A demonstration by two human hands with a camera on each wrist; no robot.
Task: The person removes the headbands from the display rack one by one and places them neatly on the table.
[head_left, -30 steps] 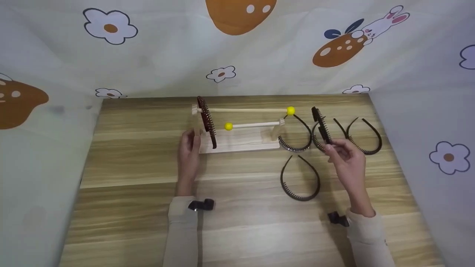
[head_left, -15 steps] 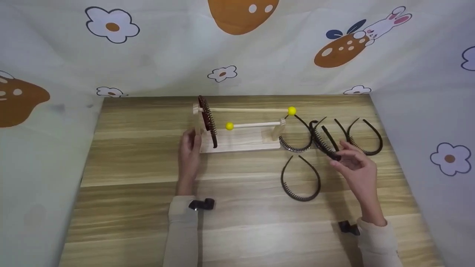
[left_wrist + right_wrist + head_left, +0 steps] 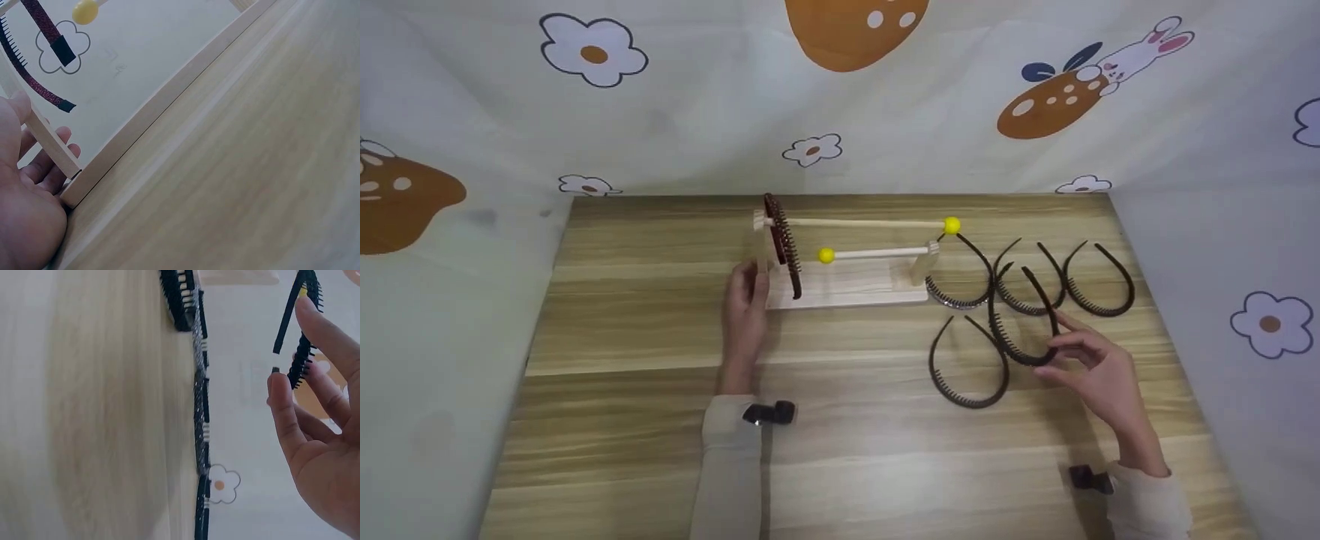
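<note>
My left hand (image 3: 744, 315) grips the left upright of a wooden stand (image 3: 847, 286), thumb and fingers around the post in the left wrist view. On the stand's upper rod hangs a dark red toothed headband (image 3: 786, 247), close to that upright. The rods end in yellow balls (image 3: 952, 225); the lower rod holds no headband. Over the table at the right, my right hand (image 3: 1102, 375) pinches a black toothed headband (image 3: 1015, 355) by its curved part, its open ends pointing away from me. Its teeth also show on the headband (image 3: 300, 360) in the right wrist view.
Right of the stand, a row of dark headbands (image 3: 1102, 310) lies on the wood-grain table (image 3: 840, 465). Another headband (image 3: 971, 404) lies nearer to me, below the row. Patterned cloth (image 3: 720, 127) walls the table's back and sides.
My right hand has moved right and toward me with the black headband, which has turned from edge-on to showing its open loop. My left hand keeps its grip on the stand.
</note>
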